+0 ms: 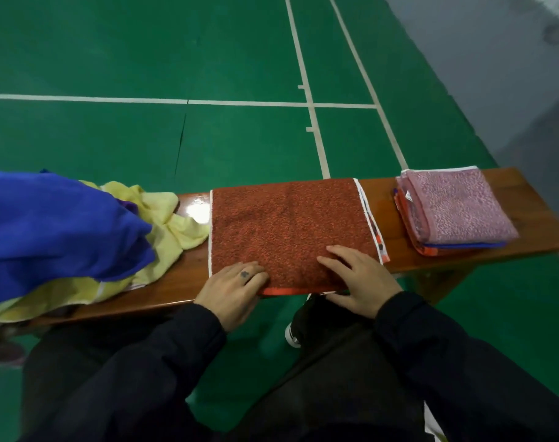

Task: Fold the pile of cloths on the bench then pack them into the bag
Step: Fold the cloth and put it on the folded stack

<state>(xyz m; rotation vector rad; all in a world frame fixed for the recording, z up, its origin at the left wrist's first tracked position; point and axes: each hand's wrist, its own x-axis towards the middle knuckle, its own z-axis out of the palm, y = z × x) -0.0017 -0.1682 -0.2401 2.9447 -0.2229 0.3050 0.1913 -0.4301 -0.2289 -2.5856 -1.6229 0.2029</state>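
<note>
Tabletop (380,205) spans frame. Unfolded pile (64,237) at 9 o'clock, awaiting folding. Red cloth (287,228) centre, spread flat. Folded stack (456,212) at 3 o'clock. Left hand (233,291), right hand (357,275): grip released, palms flat, likely smoothing near edge. Bag unseen.

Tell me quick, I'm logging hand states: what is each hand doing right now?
Left hand: open, fingers flat, pressing on the orange towel.
Right hand: open, fingers flat, pressing on the same towel.
</note>
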